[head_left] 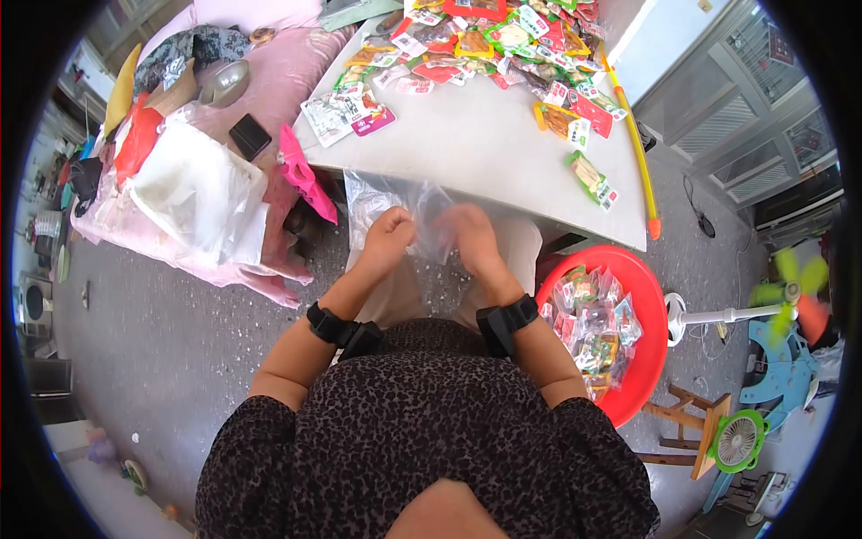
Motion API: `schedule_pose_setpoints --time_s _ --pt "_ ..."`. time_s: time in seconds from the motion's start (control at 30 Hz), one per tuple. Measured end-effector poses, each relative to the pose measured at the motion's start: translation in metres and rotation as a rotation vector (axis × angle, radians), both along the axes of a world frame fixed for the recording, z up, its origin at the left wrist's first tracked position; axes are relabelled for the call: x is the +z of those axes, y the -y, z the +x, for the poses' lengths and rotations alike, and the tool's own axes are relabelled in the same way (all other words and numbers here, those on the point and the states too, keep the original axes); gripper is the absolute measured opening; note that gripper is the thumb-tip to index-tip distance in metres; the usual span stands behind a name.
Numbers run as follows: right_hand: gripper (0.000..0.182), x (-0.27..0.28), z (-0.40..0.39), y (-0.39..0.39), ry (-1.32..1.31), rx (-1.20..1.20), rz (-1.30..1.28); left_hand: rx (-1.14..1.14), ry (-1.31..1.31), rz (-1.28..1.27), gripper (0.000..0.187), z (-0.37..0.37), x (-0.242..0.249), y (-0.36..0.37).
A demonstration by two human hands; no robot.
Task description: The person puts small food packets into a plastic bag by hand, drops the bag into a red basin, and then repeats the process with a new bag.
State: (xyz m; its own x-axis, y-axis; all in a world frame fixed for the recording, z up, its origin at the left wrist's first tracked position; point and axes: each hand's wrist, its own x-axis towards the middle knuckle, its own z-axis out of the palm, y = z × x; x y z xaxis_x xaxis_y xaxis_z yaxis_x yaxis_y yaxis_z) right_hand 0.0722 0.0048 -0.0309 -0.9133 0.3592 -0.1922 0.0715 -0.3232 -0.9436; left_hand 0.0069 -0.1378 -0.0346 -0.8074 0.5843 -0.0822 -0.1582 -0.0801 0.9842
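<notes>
A clear plastic bag [433, 235] hangs in front of my lap, just off the near edge of the table. My left hand [390, 237] is closed, with its fingers on the left side of the bag. At the bag's right side is my right hand [472, 239]; motion smears its fingers, so their grip does not show. More clear plastic film [366, 198] lies over my knee by the table edge, left of the bag. I cannot make out anything inside the bag.
Many small snack packets [503, 40] are heaped on the white table [449, 135]. One green packet [591, 180] lies near a yellow stick [636, 135]. A red basin [654, 314] with bagged packets stands at my right. A fan [792, 292] is farther right. Left is a pink-covered surface [287, 72].
</notes>
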Motion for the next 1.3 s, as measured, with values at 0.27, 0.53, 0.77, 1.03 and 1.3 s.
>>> schedule_pose_setpoints --time_s 0.27,0.53,0.77,1.03,1.3 --pt "0.010 0.003 -0.022 0.022 -0.347 -0.074 0.656 0.230 -0.371 -0.136 0.017 0.003 0.000 -0.025" --pt "0.011 0.031 -0.040 0.010 -0.148 -0.007 0.201 0.341 -1.106 -0.353 0.014 -0.032 0.045 -0.018" --pt "0.014 0.015 -0.082 -0.029 -0.038 -0.125 0.224 0.267 -1.609 -0.631 0.016 -0.066 0.081 -0.032" --pt "0.019 -0.018 -0.109 -0.063 0.004 0.042 0.959 0.089 -1.445 -0.765 0.006 -0.115 0.007 -0.084" --pt "0.017 -0.011 -0.095 -0.152 -0.082 -0.021 0.759 0.181 -1.247 -0.610 0.007 -0.117 -0.029 -0.094"
